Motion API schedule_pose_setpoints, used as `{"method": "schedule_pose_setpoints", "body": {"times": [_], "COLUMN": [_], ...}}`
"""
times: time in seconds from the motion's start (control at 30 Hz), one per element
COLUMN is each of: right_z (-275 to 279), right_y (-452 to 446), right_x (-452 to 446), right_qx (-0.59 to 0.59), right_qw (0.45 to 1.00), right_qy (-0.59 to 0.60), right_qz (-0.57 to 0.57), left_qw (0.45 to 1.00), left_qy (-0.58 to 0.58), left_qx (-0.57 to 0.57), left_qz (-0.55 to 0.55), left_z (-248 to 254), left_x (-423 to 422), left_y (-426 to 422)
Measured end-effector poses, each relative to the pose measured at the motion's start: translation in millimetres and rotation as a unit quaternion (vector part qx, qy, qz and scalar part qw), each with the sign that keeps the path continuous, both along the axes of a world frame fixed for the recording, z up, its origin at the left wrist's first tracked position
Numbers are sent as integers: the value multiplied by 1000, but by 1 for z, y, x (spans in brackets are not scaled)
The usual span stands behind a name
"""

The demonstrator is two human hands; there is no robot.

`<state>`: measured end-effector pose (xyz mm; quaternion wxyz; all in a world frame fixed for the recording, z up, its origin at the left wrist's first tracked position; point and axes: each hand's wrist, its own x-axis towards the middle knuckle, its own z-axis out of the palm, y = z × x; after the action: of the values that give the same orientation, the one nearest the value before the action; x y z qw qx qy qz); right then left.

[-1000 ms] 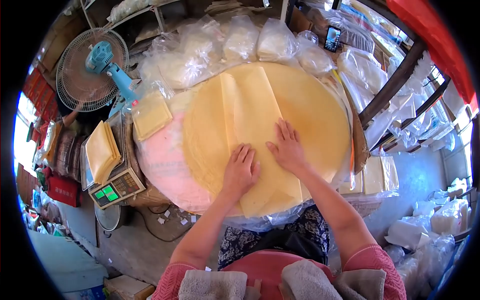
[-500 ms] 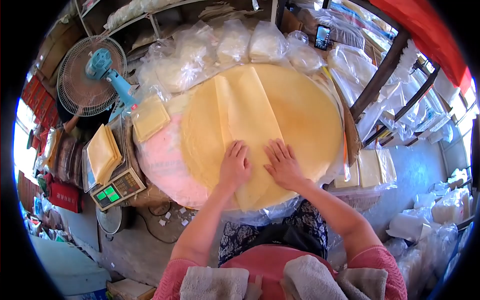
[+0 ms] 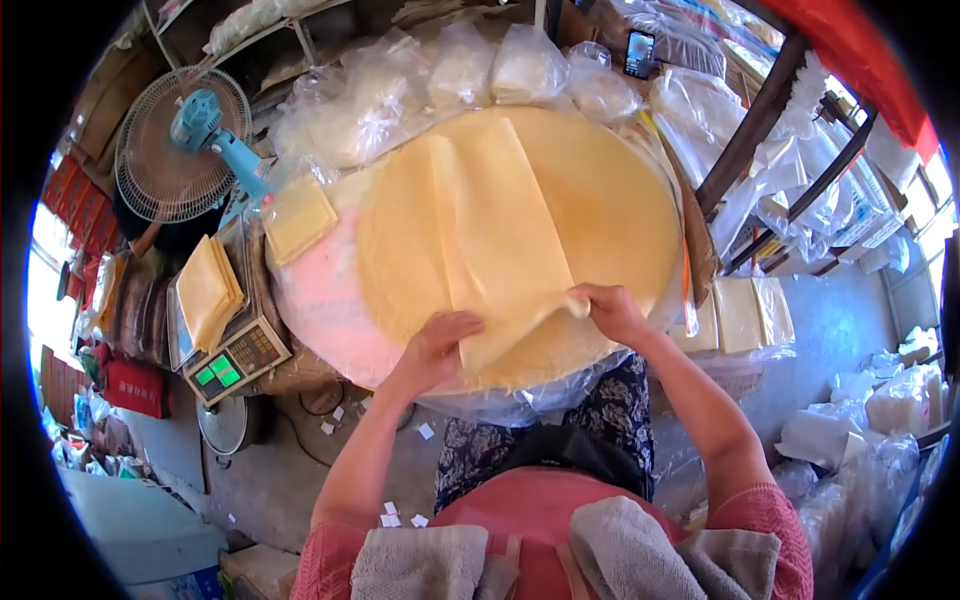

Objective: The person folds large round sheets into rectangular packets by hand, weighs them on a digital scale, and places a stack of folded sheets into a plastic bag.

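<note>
A wide stack of thin round yellow pancakes point(image 3: 630, 220) lies on the round table. The top pancake point(image 3: 500, 220) has its sides folded inward into a long strip. At the strip's near end, my right hand point(image 3: 612, 312) pinches the right corner, which is raised and crumpled. My left hand point(image 3: 440, 345) is curled round the left corner, its fingertips partly hidden. Between both hands the near edge is lifted off the stack and sags a little.
Left of the stack are a packet of folded pancakes point(image 3: 298, 220), a digital scale point(image 3: 240, 365) bearing more folded pancakes point(image 3: 208, 295), and a fan point(image 3: 195, 125). Bagged pancakes point(image 3: 528, 65) line the far edge. A phone point(image 3: 640, 52) stands behind. Wrapped packs point(image 3: 745, 315) lie at right.
Both hands lay flat on the folded pancake before. Now they have moved apart and toward me, gripping its near corners, and its near edge has come up off the stack.
</note>
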<state>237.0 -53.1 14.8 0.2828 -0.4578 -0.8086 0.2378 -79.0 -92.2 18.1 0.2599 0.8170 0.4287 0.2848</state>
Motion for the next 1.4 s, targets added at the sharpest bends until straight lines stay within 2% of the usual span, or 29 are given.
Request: {"method": "schedule_pose_setpoints", "body": {"times": [0.07,0.1,0.13,0.2,0.27,0.3,0.4,0.43,0.53,0.63,0.77,0.87,0.97,1.07,1.1,1.17,1.23,1.27,1.33,1.4], "right_z": [-4,-10,-16,-22,-22,-18,-14,-12,11,5,-14,-14,-14,-18,-8,16,17,19,23,26], "right_y": [-5,-5,-6,-5,-5,-5,-1,-2,-8,-5,-2,0,4,42,52,85,128,147,179,203], "right_x": [-1,0,1,1,-2,-4,-6,-7,-22,-35,-45,-45,-42,-21,-19,-14,-6,-3,0,-6], "right_qx": [-89,-135,-179,-176,-179,-181,-187,-191,30,157,161,152,169,79,97,-20,-5,-64,-181,-265], "right_qw": [990,980,966,963,960,959,956,955,977,983,960,961,963,991,995,989,979,974,953,919], "right_qy": [33,50,67,67,47,29,17,20,-33,-82,-231,-230,-206,-47,16,97,45,75,134,177], "right_qz": [-106,-139,-172,-194,-210,-216,-224,-225,-211,-49,13,22,29,98,17,-112,-198,-201,-204,-234], "left_qw": [966,968,963,950,972,962,968,968,954,948,941,957,958,955,955,955,967,971,962,940], "left_qy": [-50,-129,-107,-64,31,78,177,205,221,238,281,211,208,202,220,254,207,182,80,78], "left_qx": [-195,-143,-154,-170,47,157,124,82,130,135,85,130,146,155,136,102,32,-2,85,112], "left_qz": [164,163,193,252,227,208,126,121,153,163,171,150,135,154,141,116,144,158,248,313], "left_z": [2,-4,-7,-1,-9,-12,-16,-23,-28,-30,-20,-4,-17,-23,-19,-3,8,14,1,-6], "left_x": [13,19,23,37,46,50,67,68,72,75,81,82,77,76,73,66,59,55,51,48], "left_y": [-7,-5,-7,-7,-5,-3,-2,-1,-7,-7,-1,13,26,28,31,52,90,112,160,209]}}
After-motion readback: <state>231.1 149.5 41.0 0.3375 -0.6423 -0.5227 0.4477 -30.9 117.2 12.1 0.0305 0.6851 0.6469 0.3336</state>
